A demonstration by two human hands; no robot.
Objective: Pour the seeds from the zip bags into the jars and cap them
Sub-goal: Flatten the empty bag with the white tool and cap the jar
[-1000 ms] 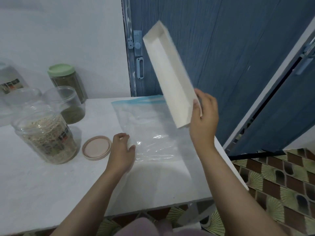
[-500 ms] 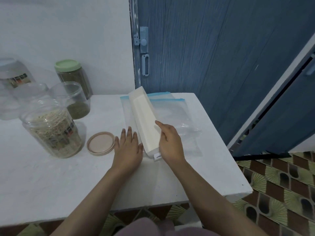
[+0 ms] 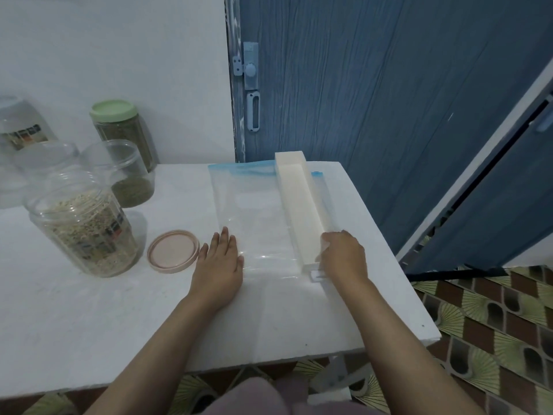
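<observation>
An empty clear zip bag [image 3: 257,217] with a blue zip strip lies flat on the white table [image 3: 89,319]. A long white tray [image 3: 302,205] lies lengthwise on the bag's right side. My right hand [image 3: 344,256] grips the tray's near end with curled fingers. My left hand [image 3: 218,265] presses flat on the bag's near left corner. At the left stands an open jar of pale seeds [image 3: 83,226], with its pink lid [image 3: 173,251] lying beside it on the table.
Behind it stand an open jar of green seeds [image 3: 128,178], a jar with a green cap [image 3: 122,130] and other clear jars [image 3: 21,130] against the wall. A blue door [image 3: 374,100] rises behind the table. The table's right edge drops to tiled floor [image 3: 493,310].
My right hand brought the white tray down from the air onto the bag, then slid it to the bag's right side. My left hand flattened onto the bag.
</observation>
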